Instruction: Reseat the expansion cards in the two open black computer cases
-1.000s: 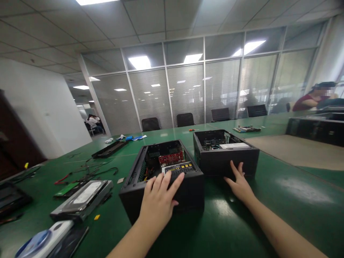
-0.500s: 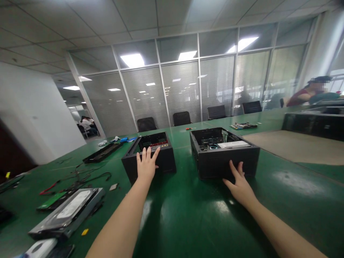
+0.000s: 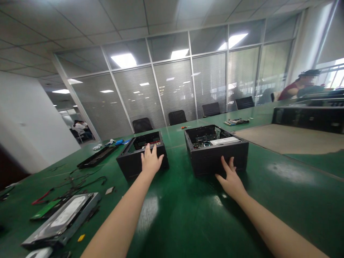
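Note:
Two black computer cases lie open-topped side by side on a green table [image 3: 172, 222]. At the near face of the left computer case [image 3: 131, 165], my left hand [image 3: 151, 160] has its fingers spread, the tips by the upper edge. Some red and pale parts show inside that case. My right hand [image 3: 230, 179] is against the front panel of the right computer case [image 3: 209, 163], fingers apart and thumb low. A white-topped box-shaped part [image 3: 225, 141] and circuit boards sit inside this case. Neither hand is wrapped round anything.
On the left lie a hard drive [image 3: 68, 215], a green circuit board [image 3: 48, 209], cables [image 3: 77, 186] and a long black tray [image 3: 96, 157]. Farther back are a screwdriver [image 3: 185, 127] and a motherboard [image 3: 236, 122]. Another black case [image 3: 309, 118] stands right; a person [image 3: 295, 87] sits beyond.
The view has turned slightly right, so most things sit farther left. My left hand has shifted right along the left case's near face. My right hand stays at the right case's front panel.

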### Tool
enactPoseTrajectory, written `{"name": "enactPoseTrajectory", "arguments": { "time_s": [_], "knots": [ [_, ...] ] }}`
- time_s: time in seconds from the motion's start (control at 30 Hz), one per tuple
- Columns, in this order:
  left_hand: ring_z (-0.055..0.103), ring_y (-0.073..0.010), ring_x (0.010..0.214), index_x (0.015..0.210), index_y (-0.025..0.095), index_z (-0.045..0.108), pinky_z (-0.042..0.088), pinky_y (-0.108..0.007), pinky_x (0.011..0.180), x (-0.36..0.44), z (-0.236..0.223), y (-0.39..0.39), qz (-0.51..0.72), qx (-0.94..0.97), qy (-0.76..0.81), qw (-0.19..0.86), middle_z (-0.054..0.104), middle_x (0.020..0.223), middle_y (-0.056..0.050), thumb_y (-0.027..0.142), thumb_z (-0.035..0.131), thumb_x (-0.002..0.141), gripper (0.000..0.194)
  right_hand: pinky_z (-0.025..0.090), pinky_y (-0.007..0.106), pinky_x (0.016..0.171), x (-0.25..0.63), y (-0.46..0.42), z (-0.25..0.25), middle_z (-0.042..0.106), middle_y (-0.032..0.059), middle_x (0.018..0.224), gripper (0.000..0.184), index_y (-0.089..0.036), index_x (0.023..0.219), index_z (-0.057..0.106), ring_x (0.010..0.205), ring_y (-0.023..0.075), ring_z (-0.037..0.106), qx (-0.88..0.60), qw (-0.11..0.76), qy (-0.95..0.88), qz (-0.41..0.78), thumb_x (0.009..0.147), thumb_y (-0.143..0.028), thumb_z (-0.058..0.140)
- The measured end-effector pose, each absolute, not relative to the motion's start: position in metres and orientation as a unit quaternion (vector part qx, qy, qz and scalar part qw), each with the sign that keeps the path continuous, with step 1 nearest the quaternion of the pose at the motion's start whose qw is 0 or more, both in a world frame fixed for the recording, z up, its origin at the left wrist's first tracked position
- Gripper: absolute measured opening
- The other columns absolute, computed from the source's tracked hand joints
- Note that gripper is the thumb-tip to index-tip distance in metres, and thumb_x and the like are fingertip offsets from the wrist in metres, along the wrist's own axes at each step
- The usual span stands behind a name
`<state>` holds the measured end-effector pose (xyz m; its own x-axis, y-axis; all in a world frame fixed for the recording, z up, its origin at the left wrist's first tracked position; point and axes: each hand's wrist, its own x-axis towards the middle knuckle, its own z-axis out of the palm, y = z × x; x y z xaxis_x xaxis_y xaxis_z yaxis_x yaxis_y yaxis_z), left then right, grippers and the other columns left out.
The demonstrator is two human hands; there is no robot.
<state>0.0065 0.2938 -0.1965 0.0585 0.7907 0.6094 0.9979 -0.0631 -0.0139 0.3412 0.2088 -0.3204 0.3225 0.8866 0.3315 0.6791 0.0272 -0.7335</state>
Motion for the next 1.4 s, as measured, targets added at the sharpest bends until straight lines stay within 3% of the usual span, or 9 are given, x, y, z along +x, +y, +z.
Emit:
{"name": "enactPoseTrajectory", "arguments": {
  "time_s": [0.1,0.17,0.23,0.3,0.4,0.57,0.73,1.0,1.4],
  "knots": [
    [0.025,-0.0263,0.141,0.142,0.017,0.034,0.022,-0.046,0.116,0.074,-0.193,0.27,-0.245,-0.79,-0.513,0.23,0.027,0.153,-0.014,0.059,0.03,0.089,0.067,0.034,0.061,0.1,0.339,0.205,-0.314,-0.003,-0.0012,0.157,0.075,-0.041,0.148,0.018,0.136,0.043,0.025,-0.705,0.432,-0.554,0.091,0.081,-0.044,0.05],
    [0.028,-0.0244,0.139,0.143,0.018,0.032,0.018,-0.045,0.117,0.12,-0.196,0.256,-0.235,-0.844,-0.424,0.23,0.035,0.149,-0.013,0.062,0.029,0.088,0.071,0.031,0.058,0.103,0.34,0.203,-0.31,0.019,0.002,0.155,0.068,-0.037,0.146,0.029,0.132,0.0366,0.036,-0.711,0.462,-0.528,0.041,0.081,-0.041,0.049],
    [0.035,-0.0273,0.134,0.142,0.014,0.031,0.018,-0.047,0.116,0.158,-0.2,0.251,-0.232,-0.86,-0.396,0.222,0.046,0.14,-0.016,0.068,0.033,0.083,0.081,0.029,0.055,0.105,0.345,0.203,-0.309,0.045,0.0053,0.142,0.06,-0.031,0.139,0.041,0.124,0.0309,0.047,-0.708,0.517,-0.482,-0.01,0.08,-0.038,0.05],
    [0.043,-0.0307,0.124,0.134,0.011,0.042,0.023,-0.05,0.111,0.181,-0.202,0.254,-0.248,-0.84,-0.435,0.209,0.055,0.127,-0.019,0.073,0.035,0.079,0.083,0.032,0.051,0.104,0.356,0.205,-0.31,0.058,0.0062,0.125,0.053,-0.026,0.131,0.048,0.114,0.0273,0.054,-0.691,0.584,-0.424,-0.034,0.079,-0.037,0.052],
    [0.055,-0.0274,0.102,0.107,0.014,0.058,0.034,-0.047,0.1,0.192,-0.199,0.27,-0.251,-0.834,-0.451,0.194,0.064,0.102,-0.014,0.072,0.034,0.08,0.069,0.042,0.043,0.097,0.382,0.212,-0.316,0.06,0.0083,0.118,0.048,-0.019,0.123,0.051,0.103,0.0235,0.058,-0.653,0.683,-0.326,-0.022,0.079,-0.037,0.053],
    [0.056,-0.0253,0.091,0.088,0.016,0.06,0.041,-0.04,0.087,0.184,-0.19,0.284,-0.239,-0.847,-0.416,0.229,0.066,0.088,-0.01,0.068,0.043,0.079,0.056,0.046,0.038,0.091,0.426,0.225,-0.327,0.062,0.0084,0.108,0.042,-0.017,0.116,0.054,0.097,0.0209,0.06,-0.617,0.76,-0.202,-0.004,0.08,-0.038,0.052],
    [0.059,-0.0217,0.089,0.086,0.015,0.06,0.035,-0.037,0.102,0.173,-0.185,0.274,-0.219,-0.867,-0.381,0.234,0.067,0.085,-0.01,0.067,0.042,0.079,0.056,0.051,0.034,0.075,0.448,0.237,-0.335,0.063,0.0056,0.093,0.035,-0.016,0.106,0.056,0.078,0.0171,0.063,-0.589,0.792,-0.157,0.045,0.08,-0.038,0.047],
    [0.06,-0.0216,0.087,0.09,0.017,0.059,0.045,-0.03,0.072,0.132,-0.174,0.216,-0.161,-0.882,-0.393,0.205,0.065,0.084,-0.007,0.068,0.033,0.082,0.058,0.044,0.021,0.047,0.452,0.237,-0.328,0.063,0.0059,0.092,0.035,-0.016,0.101,0.053,0.065,0.0129,0.062,-0.564,0.8,-0.125,0.162,0.077,-0.039,0.047],
    [0.066,-0.0229,0.088,0.093,0.014,0.06,0.055,-0.035,0.08,0.033,-0.161,0.062,-0.212,-0.915,-0.268,0.213,0.07,0.084,-0.007,0.06,0.056,0.077,0.048,0.041,0.021,0.04,0.443,0.234,-0.326,0.065,0.0031,0.078,0.024,-0.016,0.083,0.059,0.054,0.0136,0.061,-0.565,0.768,-0.166,0.252,0.07,-0.036,0.057]
  ]
}}
